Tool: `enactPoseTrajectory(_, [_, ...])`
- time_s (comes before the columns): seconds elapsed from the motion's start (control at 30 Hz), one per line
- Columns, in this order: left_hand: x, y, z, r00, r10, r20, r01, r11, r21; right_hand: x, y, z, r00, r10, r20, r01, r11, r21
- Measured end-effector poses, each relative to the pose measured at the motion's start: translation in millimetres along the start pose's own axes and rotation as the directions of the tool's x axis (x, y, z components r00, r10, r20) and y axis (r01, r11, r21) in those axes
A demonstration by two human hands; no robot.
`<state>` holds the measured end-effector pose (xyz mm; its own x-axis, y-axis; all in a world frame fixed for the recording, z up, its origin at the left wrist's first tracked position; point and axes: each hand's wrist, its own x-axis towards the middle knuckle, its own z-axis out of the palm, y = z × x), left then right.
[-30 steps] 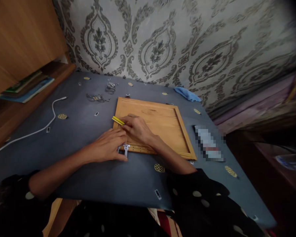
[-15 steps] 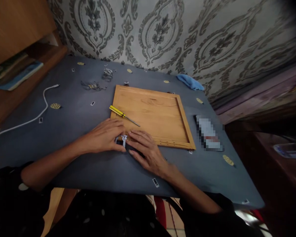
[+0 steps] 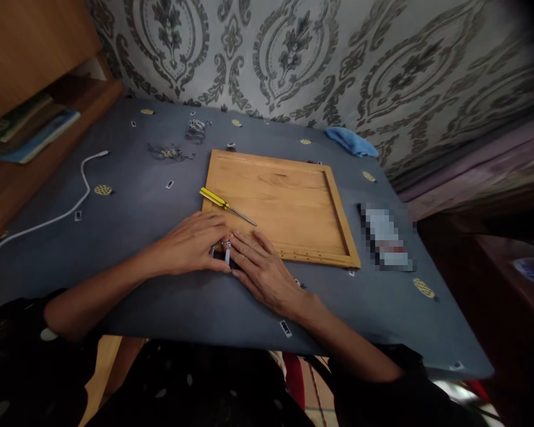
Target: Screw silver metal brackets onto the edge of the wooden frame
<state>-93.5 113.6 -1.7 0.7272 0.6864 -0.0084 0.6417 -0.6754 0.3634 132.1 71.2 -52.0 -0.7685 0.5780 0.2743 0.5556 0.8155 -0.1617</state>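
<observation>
1. Nearest, a bare strip of worktop lies in front of the wooden panel, which rests flat on it, recessed face up.
2. At the panel's near left corner, the left hand curls with thumb and fingers either side of a small metal fitting; whether it truly pinches it, I cannot tell.
3. The right hand lies palm down over the panel's near edge, fingers stretched out, their tips at the same fitting; I cannot tell whether they grasp it.
4. The fitting seems to be at the placing or adjusting stage: it sits at the panel's corner, but the hands hide whether anything fastens it.
5. Small dark dots, perhaps holes, run along the panel's near edge right of the hands, with no fitting over them.
6. On the panel's left side lies the yellow-handled screwdriver, in neither hand, so no screw is being turned.
7. Beyond the panel's far left corner, two loose clusters, metal pieces and thin small parts, lie apart from it, apparently unused. How many belong on the panel is unclear.
</observation>
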Motion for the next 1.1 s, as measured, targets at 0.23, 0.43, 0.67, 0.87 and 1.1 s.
enactPoseTrajectory(0.23, [-2.8,-3.4,3.8,0.999,0.044,-0.021,-0.045,0.999,-0.022,-0.3,1.5,3.8,1.0,-0.008,-0.016,0.008,1.0,0.019])
enactPoseTrajectory(0.43, [-7.4,-9.1,-9.5,0.998,0.053,-0.04,-0.055,0.997,-0.056,1.0,0.8,3.6,0.999,-0.004,-0.035,0.004,1.0,0.007])
enactPoseTrajectory(0.67, [5.4,-48.0,-27.9,0.92,-0.063,-0.386,0.157,0.964,0.217,1.6,1.2,1.5,0.999,0.002,-0.035,-0.002,1.0,0.018])
enactPoseTrajectory(0.87, [10.9,-65.0,-22.2,0.967,-0.192,-0.168,0.222,0.958,0.183,2.4,1.1,3.8,0.999,0.008,-0.036,-0.008,1.0,0.023])
enactPoseTrajectory(1.1, [11.8,-69.4,-32.5,0.957,-0.242,-0.159,0.226,0.968,-0.11,2.8,1.6,5.0,0.999,0.018,-0.051,-0.016,0.999,0.034])
